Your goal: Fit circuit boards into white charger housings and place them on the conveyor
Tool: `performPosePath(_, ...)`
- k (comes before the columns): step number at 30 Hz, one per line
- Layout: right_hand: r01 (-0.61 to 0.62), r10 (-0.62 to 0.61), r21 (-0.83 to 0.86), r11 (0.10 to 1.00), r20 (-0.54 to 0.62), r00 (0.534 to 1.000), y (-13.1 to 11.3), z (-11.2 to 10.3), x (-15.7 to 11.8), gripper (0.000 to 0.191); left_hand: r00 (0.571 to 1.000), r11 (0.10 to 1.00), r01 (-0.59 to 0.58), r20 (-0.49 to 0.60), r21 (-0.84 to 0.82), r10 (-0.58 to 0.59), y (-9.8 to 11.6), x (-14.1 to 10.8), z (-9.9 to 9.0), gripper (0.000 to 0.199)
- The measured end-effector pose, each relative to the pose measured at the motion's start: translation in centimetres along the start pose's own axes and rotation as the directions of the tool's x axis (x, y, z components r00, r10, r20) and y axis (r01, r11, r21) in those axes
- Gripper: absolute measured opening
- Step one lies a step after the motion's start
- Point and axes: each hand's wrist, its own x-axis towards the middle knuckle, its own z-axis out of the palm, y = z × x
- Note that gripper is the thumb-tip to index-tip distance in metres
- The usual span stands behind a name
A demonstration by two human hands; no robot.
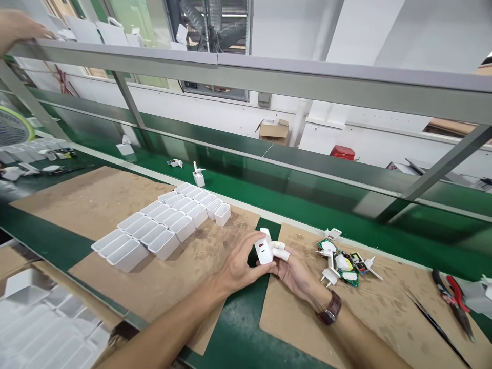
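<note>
A small white charger [264,248] with a red port and a dark port on its face is held between both hands. My left hand [243,259] grips it from the left, thumb low and index finger at the top. On its right side are the fingers of my right hand [294,266], two of them wrapped in white covers. Rows of open white casings [165,220] stand on the cardboard to the left. Right of my hands lies a heap of circuit boards and white plug parts [342,262].
Pliers [455,302] and tweezers [434,320] lie at the right. A box of white casings [49,318] is at lower left. Beyond the cardboard runs a green belt [238,189] under a metal shelf rail [269,72]. Another person's hand [23,28] touches the shelf.
</note>
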Motion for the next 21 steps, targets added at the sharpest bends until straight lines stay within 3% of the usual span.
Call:
performPosePath(5, -0.024, 0.027, -0.068, 0.997, 0.044, 0.999, -0.3, 0.3, -0.3, 0.035, 0.999, 0.999, 0.034, 0.013, -0.007, -0.034, -0.3, -0.3, 0.0, 0.069)
performPosePath(11, 0.021, -0.011, -0.154, 0.988, 0.065, 0.998, 0.2, -0.1, -0.2, 0.034, 1.000, 1.000, -0.015, 0.023, 0.009, 0.015, -0.2, -0.5, 0.1, 0.069)
performPosePath(15, 0.164, -0.163, -0.292, 0.942, 0.030, 0.986, 0.8, -0.7, 0.0, 0.034, 1.000, 0.999, 0.031, 0.000, 0.011, -0.031, -0.3, -0.5, 0.1, 0.067)
performPosePath(18, 0.323, -0.334, -0.548, 0.772, 0.083, 0.939, -0.1, -0.5, -0.5, 0.035, 0.977, 0.976, 0.212, 0.007, 0.046, -0.213, -0.7, -0.6, 0.0, 0.069)
performPosePath(21, 0.448, -0.348, -0.794, 0.411, 0.318, 0.882, -2.9, 0.2, -2.2, 0.031, 0.935, 0.939, 0.337, 0.091, 0.060, -0.342, -0.9, -0.5, -0.2, 0.064)
